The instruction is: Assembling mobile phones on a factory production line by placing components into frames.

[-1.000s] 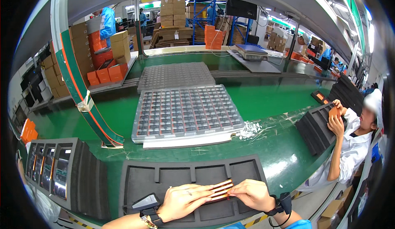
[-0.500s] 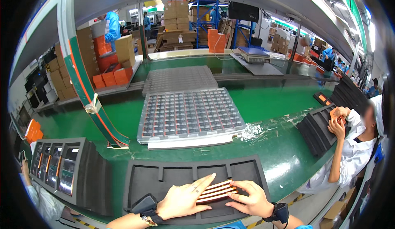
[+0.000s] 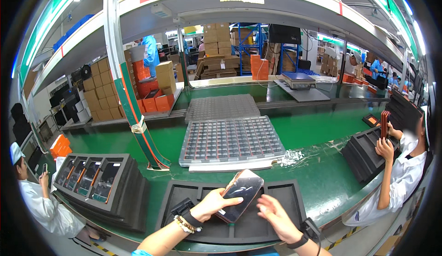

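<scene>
My left hand (image 3: 215, 205) grips orange-edged phones (image 3: 244, 193), tilted over the black foam tray (image 3: 179, 192) in front of me. The dark, glossy face of the top phone is turned up, with light reflected in it; how many lie beneath it I cannot tell. My thumb lies across its near left part, and the other fingers are mostly hidden underneath. To the right of the phones, my right hand (image 3: 277, 214) is apart from them, fingers spread and holding nothing. The tray has several recessed compartments and lies on the green bench.
Black foam trays (image 3: 131, 187) are stacked at left, the top one holding phones. A clear plastic tray (image 3: 232, 141) with many small cells lies ahead. A green post (image 3: 146, 138) stands left of it. At right, a co-worker (image 3: 396, 164) holds orange-edged pieces beside stacked foam trays (image 3: 368, 152).
My right hand has let go of the stack of phones and moved aside. The left hand has turned the stack from edges up to face up. The view has shifted left and up.
</scene>
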The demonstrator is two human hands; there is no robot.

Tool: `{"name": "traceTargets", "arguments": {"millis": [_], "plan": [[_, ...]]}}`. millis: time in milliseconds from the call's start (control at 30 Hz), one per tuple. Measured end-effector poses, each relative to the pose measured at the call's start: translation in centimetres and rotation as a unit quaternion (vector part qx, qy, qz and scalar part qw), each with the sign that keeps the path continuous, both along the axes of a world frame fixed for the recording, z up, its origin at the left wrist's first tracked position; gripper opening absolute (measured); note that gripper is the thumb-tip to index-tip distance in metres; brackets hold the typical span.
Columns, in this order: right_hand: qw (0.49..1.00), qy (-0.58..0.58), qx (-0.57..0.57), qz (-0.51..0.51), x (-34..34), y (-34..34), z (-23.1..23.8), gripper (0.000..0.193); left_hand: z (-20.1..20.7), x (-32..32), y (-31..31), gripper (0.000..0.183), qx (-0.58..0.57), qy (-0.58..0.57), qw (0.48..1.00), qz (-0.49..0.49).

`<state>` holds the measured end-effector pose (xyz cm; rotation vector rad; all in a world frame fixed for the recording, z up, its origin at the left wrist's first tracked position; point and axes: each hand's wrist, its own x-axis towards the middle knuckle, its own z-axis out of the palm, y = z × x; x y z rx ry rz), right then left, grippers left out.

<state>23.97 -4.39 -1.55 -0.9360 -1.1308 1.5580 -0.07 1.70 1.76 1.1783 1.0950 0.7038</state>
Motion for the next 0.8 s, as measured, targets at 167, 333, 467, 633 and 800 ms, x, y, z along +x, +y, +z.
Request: {"name": "traceTargets", "arguments": {"millis": [167,333,467,633,800], "plan": [[0.988,0.148,-0.046,-0.009,-4.7,0.2,0.6,0.038,-0.6,0.7,-3.4,0.035,-0.028,-0.069,0.996,0.043],[0.986,0.146,-0.079,-0.027,-5.2,-0.5,-0.6,0.032,-2.8,0.1,-5.7,0.024,0.065,-0.061,0.991,0.105],[0.988,0.14,-0.059,-0.033,-4.0,-0.6,-0.3,0.032,-4.6,-2.8,-6.8,0.019,0.059,-0.077,0.982,0.165],[0.988,0.076,-0.024,-0.135,-1.7,-1.0,-0.9,0.045,-3.4,-6.2,-7.7,0.017,0.108,0.026,0.964,0.24],[0.992,0.03,-0.027,-0.122,-3.6,-0.8,-1.4,0.046,-4.9,-4.6,-7.2,0.018,0.079,0.097,0.978,0.166]]}}
